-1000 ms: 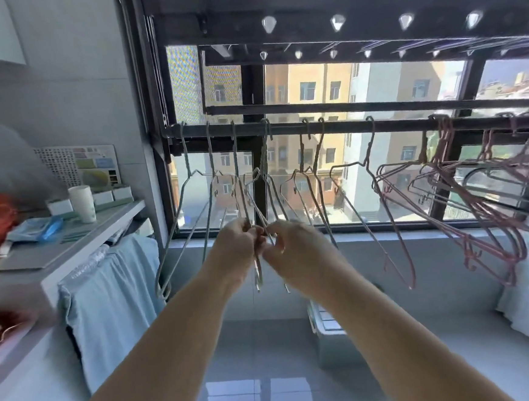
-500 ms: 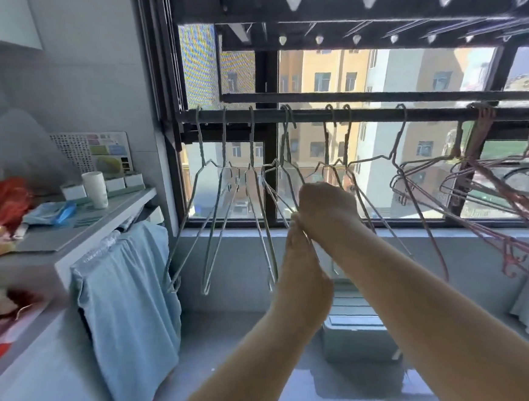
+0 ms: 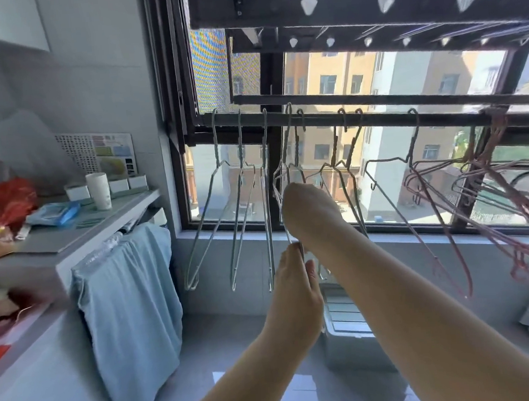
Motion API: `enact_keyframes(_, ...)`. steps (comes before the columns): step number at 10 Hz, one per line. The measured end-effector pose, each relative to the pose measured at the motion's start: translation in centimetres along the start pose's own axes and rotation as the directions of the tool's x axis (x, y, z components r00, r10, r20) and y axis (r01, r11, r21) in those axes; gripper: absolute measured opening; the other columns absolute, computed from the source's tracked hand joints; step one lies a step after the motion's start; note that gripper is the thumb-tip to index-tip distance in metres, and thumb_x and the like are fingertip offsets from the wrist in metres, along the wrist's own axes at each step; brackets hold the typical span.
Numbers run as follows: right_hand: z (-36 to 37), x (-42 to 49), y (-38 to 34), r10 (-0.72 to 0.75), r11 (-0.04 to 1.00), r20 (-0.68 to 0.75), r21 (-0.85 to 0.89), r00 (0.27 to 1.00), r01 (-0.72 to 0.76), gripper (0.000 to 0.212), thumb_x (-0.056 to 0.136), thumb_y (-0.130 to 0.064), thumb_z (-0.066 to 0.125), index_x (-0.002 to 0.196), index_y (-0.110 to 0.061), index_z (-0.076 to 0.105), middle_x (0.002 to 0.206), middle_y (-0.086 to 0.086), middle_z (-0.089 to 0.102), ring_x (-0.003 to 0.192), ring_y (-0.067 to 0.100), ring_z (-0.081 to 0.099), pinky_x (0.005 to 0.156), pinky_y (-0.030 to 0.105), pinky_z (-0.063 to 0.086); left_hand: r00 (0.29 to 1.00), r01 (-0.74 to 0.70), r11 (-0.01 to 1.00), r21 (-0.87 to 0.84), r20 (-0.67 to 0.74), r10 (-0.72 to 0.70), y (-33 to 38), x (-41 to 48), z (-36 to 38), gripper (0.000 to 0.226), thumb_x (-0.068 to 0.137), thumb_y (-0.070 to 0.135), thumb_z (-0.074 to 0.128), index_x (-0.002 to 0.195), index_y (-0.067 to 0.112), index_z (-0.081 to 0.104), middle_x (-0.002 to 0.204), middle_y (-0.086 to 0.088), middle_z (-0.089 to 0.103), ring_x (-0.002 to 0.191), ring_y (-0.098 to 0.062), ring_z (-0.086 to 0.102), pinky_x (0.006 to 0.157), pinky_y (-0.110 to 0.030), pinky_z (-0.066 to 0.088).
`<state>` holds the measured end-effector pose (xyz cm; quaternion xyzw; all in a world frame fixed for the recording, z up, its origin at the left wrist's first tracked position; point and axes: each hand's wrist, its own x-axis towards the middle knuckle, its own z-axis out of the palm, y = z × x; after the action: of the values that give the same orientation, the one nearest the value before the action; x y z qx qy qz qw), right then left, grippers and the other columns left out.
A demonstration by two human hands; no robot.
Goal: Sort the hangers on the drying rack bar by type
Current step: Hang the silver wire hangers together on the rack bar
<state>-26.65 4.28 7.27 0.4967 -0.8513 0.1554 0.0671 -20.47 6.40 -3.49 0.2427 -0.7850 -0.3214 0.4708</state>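
A dark drying rack bar [image 3: 377, 121] runs across the window. Several silver wire hangers [image 3: 241, 208] hang along its left and middle part. A tangle of pink hangers [image 3: 509, 187] hangs at the right end, and one pink hanger [image 3: 444, 249] reaches down left of them. My right hand [image 3: 308, 206] is raised among the middle silver hangers and grips one silver hanger [image 3: 281, 173] near its shoulder; its fingers are hidden behind the hand. Just below, my left hand [image 3: 294, 280] points up with straight fingers, whose tips touch that hanger's lower wire.
A grey counter [image 3: 69, 234] at the left holds a white cup [image 3: 99, 191], a blue packet and red bags. A light blue cloth [image 3: 132, 305] hangs from its front. A white box [image 3: 345, 320] stands on the floor under the window. More rack bars run overhead.
My right hand has risen to the middle silver hangers. My left hand let go, dropped below it and opened with its fingers pointing up. The view shifted left.
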Motion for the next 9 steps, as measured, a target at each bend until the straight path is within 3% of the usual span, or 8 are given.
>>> enact_keyframes(2,0.4,0.7,-0.4,-0.025,0.998,0.026,0.054,0.999,0.023,0.024,0.088,0.001,0.049,0.112,0.0,0.052,0.104,0.013,0.062,0.089,0.025,0.058,0.075,0.032,0.05,0.999,-0.036,0.999,0.008,-0.039,0.036,-1.3,0.3,-0.2,0.023,0.093,0.01,0.034,0.113,0.007,0.045,0.104,-0.007,0.057,0.096,-0.017,0.054,0.081,-0.018,0.037)
enact_keyframes(3,1.2,0.9,-0.3,-0.06,0.997,0.027,0.047,0.998,0.058,0.018,0.093,-0.009,0.047,0.108,-0.001,0.053,0.097,0.013,0.063,0.081,0.023,0.057,0.073,0.033,0.052,0.998,-0.029,0.999,0.021,-0.053,0.03,-1.8,-0.2,-0.3,0.023,0.092,0.016,0.031,0.109,0.009,0.046,0.094,-0.001,0.054,0.087,-0.012,0.052,0.074,-0.007,0.034)
enact_keyframes(4,1.6,1.1,0.3,-0.108,0.994,-0.204,0.011,0.973,0.112,0.024,0.097,-0.018,0.04,0.111,-0.004,0.054,0.099,0.01,0.06,0.085,0.023,0.058,0.07,0.03,0.049,0.996,-0.029,1.0,0.005,-0.079,0.029,-2.2,-1.1,-0.5,0.022,0.087,0.02,0.028,0.1,0.014,0.044,0.084,0.011,0.046,0.082,-0.005,0.048,0.074,-0.004,0.033)
enact_keyframes(5,1.4,1.7,1.2,-0.028,0.996,-0.22,0.076,0.975,0.045,0.043,0.091,-0.013,0.051,0.131,-0.011,0.035,0.128,0.013,0.038,0.117,0.028,0.044,0.093,0.036,0.045,0.995,-0.016,1.0,-0.005,-0.102,0.016,-2.5,-1.6,-0.8,0.018,0.085,0.022,0.028,0.096,0.02,0.042,0.082,0.013,0.046,0.08,-0.002,0.048,0.074,-0.004,0.035)
enact_keyframes(6,1.5,1.9,1.4,0.119,0.96,0.083,0.245,0.989,-0.136,0.064,0.093,-0.017,0.048,0.143,-0.007,0.01,0.143,0.021,0.029,0.124,0.035,0.043,0.093,0.036,0.043,0.996,-0.005,1.0,-0.008,-0.093,0.004,-2.5,-2.1,-1.1,0.014,0.088,0.022,0.028,0.095,0.023,0.04,0.082,0.012,0.046,0.081,0.001,0.048,0.073,-0.002,0.035)
enact_keyframes(7,2.1,1.9,1.8,0.107,0.941,0.046,0.317,0.993,-0.116,0.038,0.095,-0.012,0.038,0.13,0.004,0.034,0.122,0.022,0.054,0.109,0.036,0.055,0.077,0.034,0.043,0.997,0.012,1.0,-0.016,-0.073,-0.014,-2.6,-2.7,-1.4,0.022,0.093,0.014,0.033,0.09,0.035,0.035,0.086,0.01,0.047,0.085,0.001,0.049,0.074,-0.002,0.034)
enact_keyframes(8,1.8,1.5,1.6,0.113,0.921,-0.002,0.376,0.994,-0.104,0.029,0.094,-0.01,0.033,0.115,0.0,0.05,0.112,0.019,0.057,0.104,0.035,0.055,0.07,0.031,0.036,0.997,-0.002,1.0,-0.018,-0.073,0.001,-3.0,-2.8,-1.7,0.025,0.092,0.013,0.035,0.089,0.037,0.035,0.089,0.012,0.048,0.089,-0.001,0.048,0.076,-0.002,0.034)
enact_keyframes(9,0.8,1.8,0.9,0.123,0.9,-0.017,0.424,0.992,-0.104,0.029,0.093,-0.01,0.034,0.114,-0.001,0.052,0.114,0.019,0.056,0.105,0.035,0.054,0.07,0.03,0.035,0.993,-0.026,1.0,0.002,-0.114,0.026,-3.4,-2.6,-1.8,0.017,0.088,0.022,0.031,0.097,0.034,0.038,0.092,0.011,0.049,0.091,0.001,0.048,0.08,-0.003,0.035)
